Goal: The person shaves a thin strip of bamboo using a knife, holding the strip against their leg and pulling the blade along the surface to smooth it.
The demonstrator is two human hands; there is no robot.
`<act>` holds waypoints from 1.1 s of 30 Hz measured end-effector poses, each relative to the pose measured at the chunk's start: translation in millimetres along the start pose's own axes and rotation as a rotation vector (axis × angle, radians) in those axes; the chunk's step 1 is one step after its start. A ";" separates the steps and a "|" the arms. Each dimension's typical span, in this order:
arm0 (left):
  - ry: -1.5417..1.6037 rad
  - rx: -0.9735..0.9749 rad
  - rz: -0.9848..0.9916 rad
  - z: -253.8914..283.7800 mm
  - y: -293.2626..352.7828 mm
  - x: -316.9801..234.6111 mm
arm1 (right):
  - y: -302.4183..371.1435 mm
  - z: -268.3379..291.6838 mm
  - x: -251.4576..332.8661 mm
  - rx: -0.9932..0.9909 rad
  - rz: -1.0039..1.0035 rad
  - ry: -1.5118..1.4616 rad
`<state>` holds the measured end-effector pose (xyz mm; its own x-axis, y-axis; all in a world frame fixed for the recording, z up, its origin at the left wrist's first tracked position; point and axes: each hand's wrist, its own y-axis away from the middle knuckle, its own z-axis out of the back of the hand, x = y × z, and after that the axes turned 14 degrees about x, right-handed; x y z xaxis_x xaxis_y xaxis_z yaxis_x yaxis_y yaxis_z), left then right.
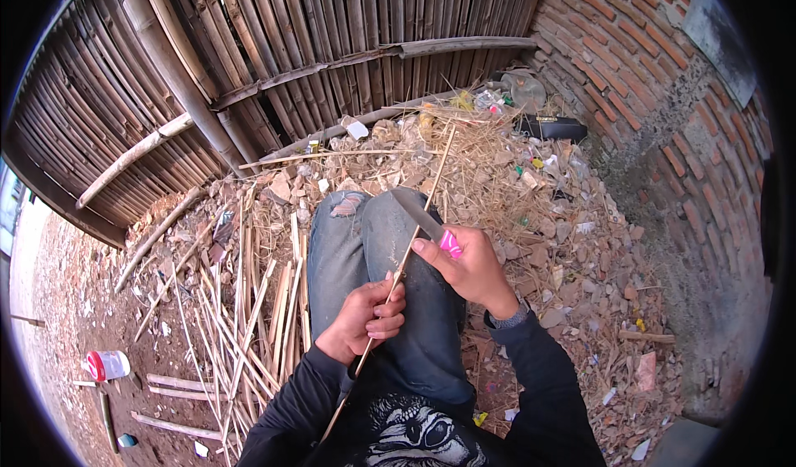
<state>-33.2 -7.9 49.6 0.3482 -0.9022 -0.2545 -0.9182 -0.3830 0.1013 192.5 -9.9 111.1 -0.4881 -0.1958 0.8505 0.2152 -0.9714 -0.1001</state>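
A long thin bamboo strip slants across my lap, its far end beyond my knees and its near end by my body. My left hand is closed around it, with the fingers wrapped over the strip. In my right hand is a knife with a pink handle. Its grey blade points up and to the left, crossing the strip over my jeans. The thumb of my right hand rests against the strip near the handle.
Many split bamboo strips lie in a pile at my left. A white tub with a red lid lies on the ground beyond. Rubble and straw spread ahead and right, before a bamboo fence and a brick wall.
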 end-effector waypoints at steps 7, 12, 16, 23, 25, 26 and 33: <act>-0.577 -0.253 -0.104 -17.6 -6.6 15.1 | 11.7 -18.2 3.7 0.249 -0.067 -0.130; -0.478 -0.256 -0.113 -13.5 -0.4 8.7 | 17.4 -11.8 5.3 0.235 0.039 -0.489; -0.041 0.002 -0.053 10.0 5.5 -2.2 | 12.0 9.0 -15.6 -0.011 -0.002 -0.396; 0.422 0.345 0.097 13.4 4.0 7.6 | -21.9 -1.5 -42.8 -0.212 -0.023 -0.247; -0.172 0.063 0.078 4.3 6.6 8.7 | -25.6 -4.4 -48.2 -0.188 0.036 -0.259; -0.662 -0.253 0.088 -11.2 9.0 4.4 | -26.6 -5.4 -49.9 -0.233 0.014 -0.317; -2.238 -0.083 -0.394 -171.0 67.9 -17.7 | -22.0 -0.8 -66.1 -0.313 -0.064 -0.415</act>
<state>-69.4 -51.9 225.4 -0.3010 0.7603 -0.5756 -0.8521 -0.4854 -0.1956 219.4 24.3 56.7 -0.1019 -0.1264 0.9867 -0.0979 -0.9858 -0.1364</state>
